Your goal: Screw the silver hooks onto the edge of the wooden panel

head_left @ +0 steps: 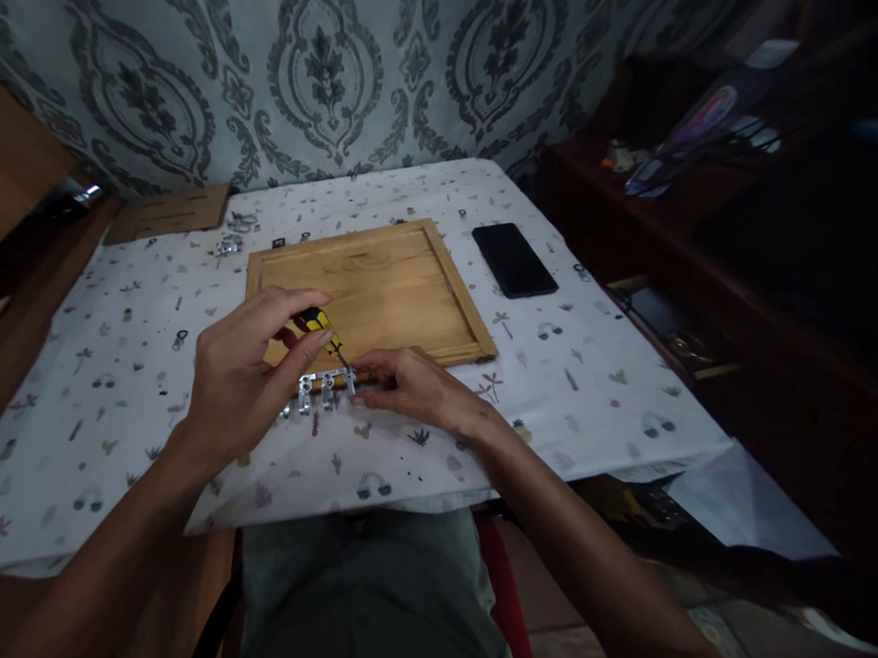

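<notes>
My left hand (256,361) is closed round a small yellow and black screwdriver (321,328), tilted with its tip down to the right. The tip meets a shiny metal bracket strip (328,387) with several hook-like parts, lying along the near edge of a framed wooden panel (382,290). My right hand (416,388) has its thumb and fingers pinched at the right end of the strip, close to the screwdriver's tip. The wooden panel lies flat, and my left hand covers its near left corner.
A black phone (515,260) lies right of the panel on the patterned tablecloth (210,483). Behind and left are small metal parts (229,245) and a cardboard piece (168,215). A bottle (709,122) stands on dark furniture at the right.
</notes>
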Available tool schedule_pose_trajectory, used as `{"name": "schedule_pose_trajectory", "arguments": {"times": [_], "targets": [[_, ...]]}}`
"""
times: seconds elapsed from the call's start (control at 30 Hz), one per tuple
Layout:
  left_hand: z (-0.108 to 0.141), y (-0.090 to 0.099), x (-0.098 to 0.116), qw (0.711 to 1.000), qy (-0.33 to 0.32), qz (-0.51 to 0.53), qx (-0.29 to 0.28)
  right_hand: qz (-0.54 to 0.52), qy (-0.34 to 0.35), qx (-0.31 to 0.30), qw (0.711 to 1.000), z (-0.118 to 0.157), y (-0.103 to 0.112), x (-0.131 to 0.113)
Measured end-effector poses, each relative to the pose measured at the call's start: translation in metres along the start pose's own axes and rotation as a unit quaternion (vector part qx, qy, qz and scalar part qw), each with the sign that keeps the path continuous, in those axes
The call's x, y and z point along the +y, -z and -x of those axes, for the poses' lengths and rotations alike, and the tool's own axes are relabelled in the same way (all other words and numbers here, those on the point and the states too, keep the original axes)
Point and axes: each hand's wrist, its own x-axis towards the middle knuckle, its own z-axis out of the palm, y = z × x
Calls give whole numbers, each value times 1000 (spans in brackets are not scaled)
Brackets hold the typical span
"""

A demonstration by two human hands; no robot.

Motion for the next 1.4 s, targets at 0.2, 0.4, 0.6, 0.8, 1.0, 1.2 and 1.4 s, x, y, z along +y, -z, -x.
{"name": "schedule_pose_trajectory", "arguments": {"times": [0.2, 0.4, 0.6, 0.8, 1.0, 1.2, 1.4], "targets": [[-1, 0, -1, 1000, 9, -3, -5, 8, 15, 1, 1000, 0, 0, 1], [-4, 0, 0, 999, 1, 21, -35, 12, 5, 1, 1000, 0, 0, 1], [-7, -6, -1, 999, 9, 39, 11, 15, 4, 2, 1000, -1, -2, 3], [-8, -5, -2, 1000, 4, 26, 0, 9, -2, -2, 1000, -1, -1, 2], [-8, -6, -3, 999, -1, 33, -9, 9, 7, 2, 1000, -1, -2, 3], [-9, -6, -3, 999, -27, 28, -2, 10, 20, 18, 1000, -2, -4, 5], [-9, -6, -3, 999, -30, 14, 1, 6, 24, 18, 1000, -2, -5, 8]]}}
